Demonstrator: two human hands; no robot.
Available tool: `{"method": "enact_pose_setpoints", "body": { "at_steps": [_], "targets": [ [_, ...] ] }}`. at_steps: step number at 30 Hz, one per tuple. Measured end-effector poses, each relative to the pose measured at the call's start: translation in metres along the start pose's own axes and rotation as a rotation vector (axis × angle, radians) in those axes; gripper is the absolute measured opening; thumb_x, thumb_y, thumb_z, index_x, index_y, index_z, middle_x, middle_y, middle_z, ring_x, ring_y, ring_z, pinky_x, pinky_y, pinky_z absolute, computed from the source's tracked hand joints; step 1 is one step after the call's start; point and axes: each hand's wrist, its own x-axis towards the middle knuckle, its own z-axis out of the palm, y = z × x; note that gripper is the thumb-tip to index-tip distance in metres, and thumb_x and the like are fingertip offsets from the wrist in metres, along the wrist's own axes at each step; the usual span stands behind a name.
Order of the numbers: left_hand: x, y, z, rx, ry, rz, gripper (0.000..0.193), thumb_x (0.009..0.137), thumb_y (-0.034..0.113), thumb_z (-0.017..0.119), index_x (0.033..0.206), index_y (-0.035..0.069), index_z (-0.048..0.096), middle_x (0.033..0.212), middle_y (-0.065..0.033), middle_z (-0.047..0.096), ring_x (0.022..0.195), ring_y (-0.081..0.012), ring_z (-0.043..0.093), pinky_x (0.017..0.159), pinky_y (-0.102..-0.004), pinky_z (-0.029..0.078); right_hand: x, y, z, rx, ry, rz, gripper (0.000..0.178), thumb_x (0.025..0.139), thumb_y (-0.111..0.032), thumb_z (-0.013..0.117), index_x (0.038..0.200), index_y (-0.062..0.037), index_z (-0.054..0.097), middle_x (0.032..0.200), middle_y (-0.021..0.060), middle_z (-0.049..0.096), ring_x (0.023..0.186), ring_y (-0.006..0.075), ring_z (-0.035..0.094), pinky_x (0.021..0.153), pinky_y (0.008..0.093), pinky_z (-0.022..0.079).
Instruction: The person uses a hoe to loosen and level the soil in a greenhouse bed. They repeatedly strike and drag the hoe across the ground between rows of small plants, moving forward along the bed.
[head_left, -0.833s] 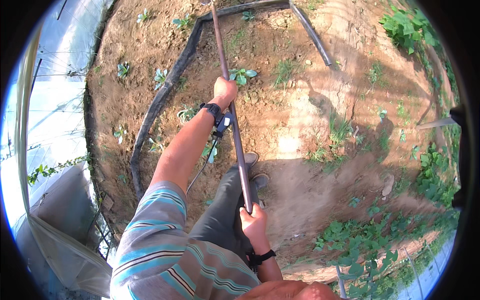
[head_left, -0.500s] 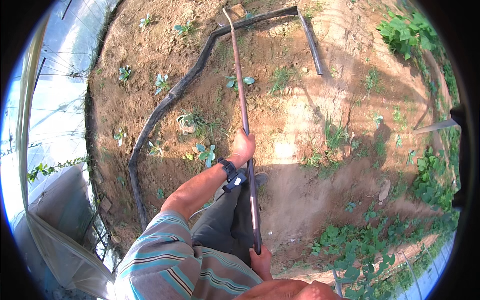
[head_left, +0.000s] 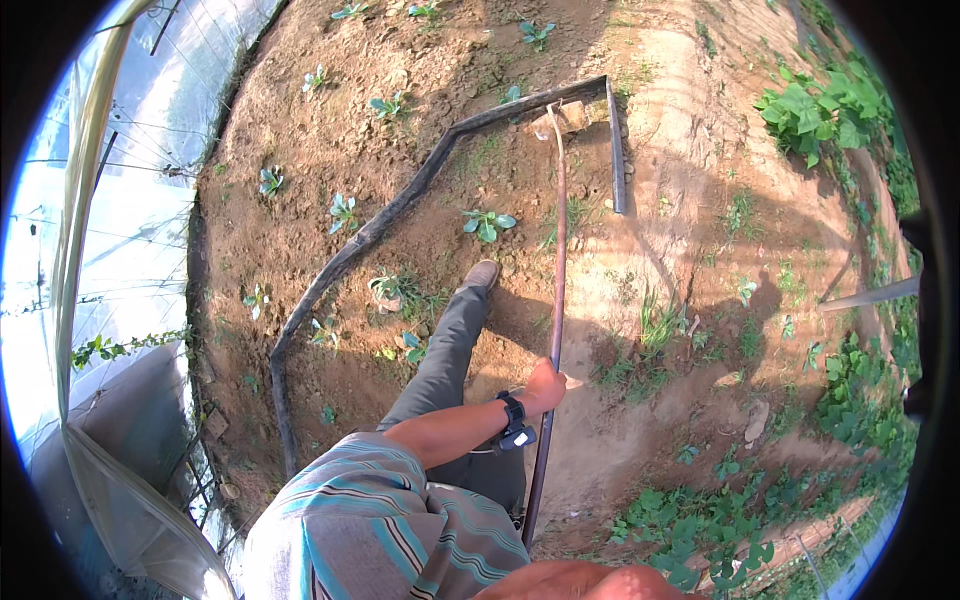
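My left hand (head_left: 545,388) is closed around the long brown wooden handle of a hoe (head_left: 559,260). The handle slants from the lower edge to the far side, where the brownish hoe blade (head_left: 570,120) rests by the soil, inside the bend of a dark hose (head_left: 375,228). A watch-like band with a small device sits on my left wrist. The handle's near end runs out of sight below my chest, and my right hand is hidden. A leafy seedling (head_left: 489,224) grows left of the handle, beyond my forward shoe (head_left: 482,273).
Several more seedlings (head_left: 342,213) dot the brown soil. Grass tufts (head_left: 657,322) grow right of the handle. Leafy vines (head_left: 690,525) spread at the lower right, with a green bush (head_left: 820,110) at the far right. Clear plastic sheeting (head_left: 120,240) borders the left.
My left hand and the hoe have moved right, and the blade has come nearer along the ground. One leg has stepped forward. My right hand has gone out of sight.
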Motion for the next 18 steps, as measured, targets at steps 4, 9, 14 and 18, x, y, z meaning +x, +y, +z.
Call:
{"method": "enact_pose_setpoints", "body": {
  "at_steps": [4,9,14,18],
  "targets": [
    [0.092,0.014,-0.029,0.728,-0.175,0.238,0.019,0.091,0.013,0.066,0.104,0.002,0.074,0.096,-0.0149,0.075,0.092,-0.0332,0.072,0.077,-0.0455,0.049,0.009,-0.1,0.047,0.286,-0.062,0.092,0.026,0.081,-0.021,0.084,0.093,-0.0012,0.072,0.068,0.008,0.064,0.064,0.0148,0.058,0.062,0.0361,0.05],
    [0.185,0.043,-0.101,0.716,-0.192,0.285,0.027,0.093,0.018,0.066,0.109,-0.003,0.063,0.1,-0.0226,0.072,0.097,-0.0409,0.071,0.08,-0.0506,0.054,0.03,-0.208,0.088,0.234,-0.037,-0.039,0.022,0.083,-0.018,0.081,0.088,-0.0002,0.069,0.066,0.0086,0.062,0.062,0.0166,0.057,0.06,0.0377,0.048],
    [0.194,0.107,-0.187,0.66,-0.074,0.325,0.023,0.094,0.017,0.063,0.108,-0.002,0.064,0.101,-0.0225,0.072,0.096,-0.0391,0.071,0.079,-0.05,0.052,0.043,-0.317,0.08,0.095,-0.073,-0.066,0.018,0.085,-0.015,0.078,0.087,-0.0003,0.067,0.066,0.0112,0.063,0.062,0.0228,0.062,0.061,0.0405,0.05],
    [0.206,0.174,-0.252,0.809,0.067,0.342,0.024,0.096,0.012,0.058,0.111,0.004,0.076,0.103,-0.0148,0.076,0.092,-0.0259,0.073,0.071,-0.0438,0.047,0.069,-0.396,0.076,0.027,-0.027,-0.21,0.015,0.086,-0.014,0.075,0.09,-0.0008,0.068,0.068,0.0133,0.065,0.064,0.026,0.065,0.062,0.0421,0.051]
  ]
}}
